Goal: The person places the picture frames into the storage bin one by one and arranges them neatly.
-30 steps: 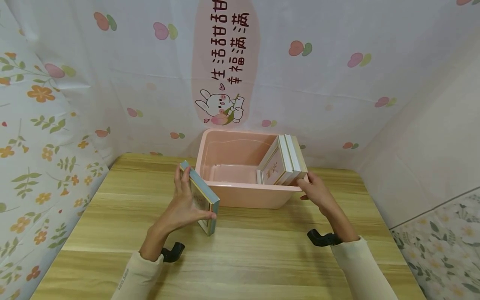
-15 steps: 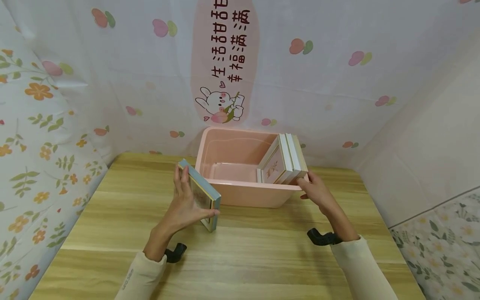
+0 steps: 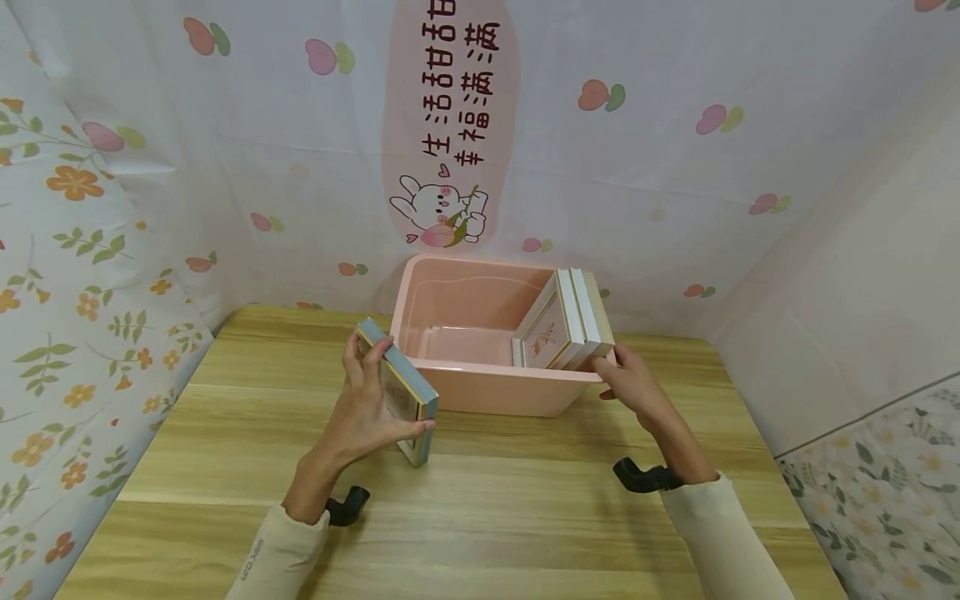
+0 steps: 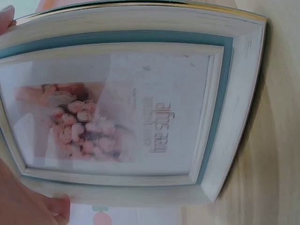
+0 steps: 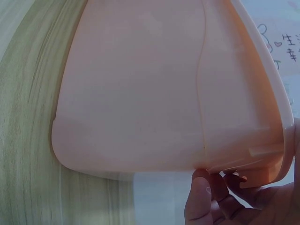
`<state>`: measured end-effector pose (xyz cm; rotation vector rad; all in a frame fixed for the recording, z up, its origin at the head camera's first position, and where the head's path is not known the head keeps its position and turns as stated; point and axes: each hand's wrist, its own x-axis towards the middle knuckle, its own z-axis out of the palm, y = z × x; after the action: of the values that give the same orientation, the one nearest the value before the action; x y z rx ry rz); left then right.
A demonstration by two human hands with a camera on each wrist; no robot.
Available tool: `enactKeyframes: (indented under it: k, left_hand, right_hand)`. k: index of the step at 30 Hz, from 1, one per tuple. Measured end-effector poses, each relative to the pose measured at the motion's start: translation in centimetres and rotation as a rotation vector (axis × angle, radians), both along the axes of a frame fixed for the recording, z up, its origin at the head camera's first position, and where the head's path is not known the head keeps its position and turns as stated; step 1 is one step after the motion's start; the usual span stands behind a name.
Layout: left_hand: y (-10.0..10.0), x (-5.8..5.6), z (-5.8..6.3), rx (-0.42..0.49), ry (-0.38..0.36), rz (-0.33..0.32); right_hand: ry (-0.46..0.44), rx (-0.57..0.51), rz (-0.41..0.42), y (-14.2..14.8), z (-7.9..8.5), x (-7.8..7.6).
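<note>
My left hand (image 3: 360,421) grips a picture frame (image 3: 411,375) between fingers and thumb, left of a pink plastic bin (image 3: 491,393). The frame is tilted on edge, with blue sides. In the left wrist view, the picture frame (image 4: 234,112) shows a whitish border, a teal inner line and a print of pink roses. My right hand (image 3: 630,382) grips the rim at the bin's front right corner. Fingers of that hand (image 5: 253,206) curl at the corner of the bin (image 5: 136,93) in the right wrist view. Several picture frames (image 3: 573,321) stand upright, leaning together at the bin's right end.
Everything stands on a wood-grain table (image 3: 480,517). A patterned white cloth (image 3: 645,183) hangs right behind the bin, and floral cloth (image 3: 82,333) borders the left side. Black curved pieces (image 3: 645,477) are worn at both wrists.
The left hand and its picture frame shift only slightly, a little right and then back left. The right hand stays at the bin's corner, and the bin keeps its place.
</note>
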<state>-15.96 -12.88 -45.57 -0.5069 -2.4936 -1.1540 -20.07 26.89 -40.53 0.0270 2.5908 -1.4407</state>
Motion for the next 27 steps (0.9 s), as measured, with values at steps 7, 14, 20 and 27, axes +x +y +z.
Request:
enactKeyframes:
  k: [7,14,20,27]
  left_hand:
    - [-0.1,-0.2,-0.3,0.018,0.044,0.013]
    - [-0.1,-0.2,-0.3,0.038,0.053,0.008]
    - [-0.4,-0.2,0.2,0.040,0.056,0.009]
    - [-1.1,-0.2,1.9,0.071,0.046,0.016]
  right_hand:
    - [0.001,0.011,0.000,0.0,0.0,0.0]
    - [0.000,0.016,-0.013,-0.1,0.1,-0.1]
    - [0.003,0.004,0.001,-0.1,0.1,0.0]
    - [0.002,0.005,0.003,0.0,0.1,0.0]
